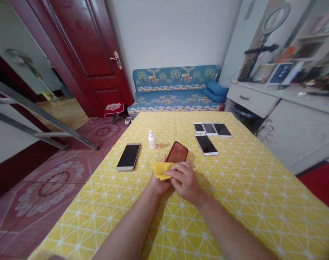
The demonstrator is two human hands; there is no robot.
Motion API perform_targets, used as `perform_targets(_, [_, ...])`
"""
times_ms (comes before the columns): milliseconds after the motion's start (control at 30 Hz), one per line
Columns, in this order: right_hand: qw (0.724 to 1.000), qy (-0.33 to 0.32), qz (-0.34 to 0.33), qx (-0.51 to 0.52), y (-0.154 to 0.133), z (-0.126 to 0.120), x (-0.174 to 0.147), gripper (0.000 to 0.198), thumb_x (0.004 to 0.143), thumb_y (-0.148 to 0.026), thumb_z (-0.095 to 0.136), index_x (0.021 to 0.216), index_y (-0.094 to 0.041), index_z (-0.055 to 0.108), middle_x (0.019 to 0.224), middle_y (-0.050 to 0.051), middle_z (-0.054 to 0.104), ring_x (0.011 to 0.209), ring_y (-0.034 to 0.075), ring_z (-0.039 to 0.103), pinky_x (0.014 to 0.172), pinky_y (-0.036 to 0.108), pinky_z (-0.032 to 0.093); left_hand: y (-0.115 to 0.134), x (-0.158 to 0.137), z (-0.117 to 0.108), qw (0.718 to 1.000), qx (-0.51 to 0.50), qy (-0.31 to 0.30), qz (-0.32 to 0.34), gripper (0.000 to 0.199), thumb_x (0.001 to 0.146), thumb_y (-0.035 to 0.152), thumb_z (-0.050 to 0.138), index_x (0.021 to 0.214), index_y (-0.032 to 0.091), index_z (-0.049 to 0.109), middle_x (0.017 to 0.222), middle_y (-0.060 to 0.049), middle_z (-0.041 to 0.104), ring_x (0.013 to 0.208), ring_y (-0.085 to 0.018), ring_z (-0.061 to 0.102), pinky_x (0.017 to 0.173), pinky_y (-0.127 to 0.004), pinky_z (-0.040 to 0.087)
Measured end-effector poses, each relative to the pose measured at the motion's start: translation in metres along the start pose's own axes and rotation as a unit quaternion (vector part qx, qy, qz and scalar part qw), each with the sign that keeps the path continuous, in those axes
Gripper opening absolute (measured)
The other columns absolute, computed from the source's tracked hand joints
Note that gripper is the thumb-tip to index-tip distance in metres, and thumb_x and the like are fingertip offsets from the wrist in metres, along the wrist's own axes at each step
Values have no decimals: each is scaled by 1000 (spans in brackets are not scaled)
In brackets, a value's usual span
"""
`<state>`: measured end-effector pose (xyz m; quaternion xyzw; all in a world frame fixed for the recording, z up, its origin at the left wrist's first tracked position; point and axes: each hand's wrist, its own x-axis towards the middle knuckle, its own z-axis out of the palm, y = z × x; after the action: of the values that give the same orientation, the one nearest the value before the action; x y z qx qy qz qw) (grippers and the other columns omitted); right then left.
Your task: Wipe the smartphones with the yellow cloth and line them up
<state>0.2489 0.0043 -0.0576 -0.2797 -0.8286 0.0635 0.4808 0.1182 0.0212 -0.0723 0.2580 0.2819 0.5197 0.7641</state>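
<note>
Left hand [159, 183] grips the red-brown phone [177, 152], propping it tilted off the counter [234, 187] for access. Right hand [185, 180] pinches a yellow cloth [161, 169] against its lower edge. White dropper bottle [152, 139] stands just beyond; 5 other phones lie apart.

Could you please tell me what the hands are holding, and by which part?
Left hand holds the red-brown phone by its near end; right hand pinches the yellow cloth at its near edge.

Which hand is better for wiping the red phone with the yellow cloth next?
Probably the right hand: its fingers already pinch the yellow cloth right at the red phone. The left hand sits underneath, seemingly holding the phone, so it looks busy steadying.
</note>
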Motion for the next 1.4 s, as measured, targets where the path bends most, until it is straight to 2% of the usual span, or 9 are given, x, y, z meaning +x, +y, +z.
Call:
perform_targets(167, [991, 86, 84, -59, 23, -10, -1, 33, 88, -9, 49, 110, -24, 69, 87, 4, 62, 85, 18, 57, 77, 36, 46, -2, -6, 7, 997, -24, 11, -71, 33, 83, 40, 57, 98, 11, 64, 81, -11, 70, 72, -23, 67, 64, -33, 53])
perform_targets(433, [960, 185, 194, -81, 47, -34, -6, 29, 90, -17, 50, 111, -23, 69, 89, 5, 60, 83, 18, 59, 74, 34, 48, 13, -12, 12, 977, -13, -171, -124, 63, 86, 49, 47, 131, 6, 51, 110, -25, 66, 85, -32, 69, 61, -38, 54])
perform_targets(700, [982, 70, 132, -117, 41, -17, -8, 33, 85, -7, 50, 105, -23, 70, 82, 3, 61, 79, 17, 58, 76, 34, 45, 21, -7, 11, 993, -79, -20, 87, 54, 86, 49, 52, 127, 13, 56, 114, -18, 66, 92, -28, 67, 73, -41, 55])
perform_targets(833, [970, 78, 152, -171, 39, -20, -4, 29, 79, -13, 60, 104, -23, 70, 103, 8, 61, 96, 23, 56, 87, 44, 45, 20, -6, 11, 983, -39, 39, 174, 58, 79, 44, 68, 132, 28, 52, 114, -8, 65, 94, -22, 65, 80, -39, 54])
perform_targets(933, [987, 59, 131, -75, 29, -21, 0, 36, 85, -22, 57, 121, -22, 61, 114, 10, 59, 108, 25, 55, 92, 43, 46, 15, -5, 13, 972, 41, 72, 219, 79, 69, 30, 81, 138, 38, 44, 107, -2, 67, 89, -16, 65, 76, -29, 53])
perform_targets(1033, [988, 12, 139, 60, 19, -20, 1, 30, 93, -22, 43, 117, -21, 62, 100, 8, 66, 91, 19, 63, 78, 34, 52, 10, -1, 15, 970, 87, 78, 213, 87, 63, 24, 84, 140, 28, 45, 106, -5, 69, 87, -17, 66, 75, -24, 51])
perform_targets(1167, [944, -13, 257, 207, 17, -17, -3, 24, 91, -30, 47, 87, -18, 68, 67, 1, 63, 55, 13, 59, 52, 25, 46, 6, 3, 15, 970, 115, 96, 192, 89, 63, 26, 84, 142, 22, 43, 107, -9, 70, 83, -19, 67, 76, -30, 53])
perform_targets(1300, [841, 55, 376, 386, 19, -12, -4, 40, 89, -43, 48, 116, -16, 63, 73, 4, 68, 60, 16, 64, 52, 26, 47, 7, 3, 15, 954, 145, 132, 227, 81, 65, 24, 82, 138, 22, 47, 115, -9, 66, 99, -21, 64, 84, -30, 51])
perform_targets(1400, [817, 72, 417, 390, 18, -5, -2, 54, 80, -45, 62, 124, -15, 59, 71, 4, 68, 56, 15, 62, 49, 24, 46, 8, 0, 18, 949, 143, 119, 255, 73, 64, 18, 82, 131, 25, 54, 132, -6, 57, 119, -21, 54, 96, -26, 43])
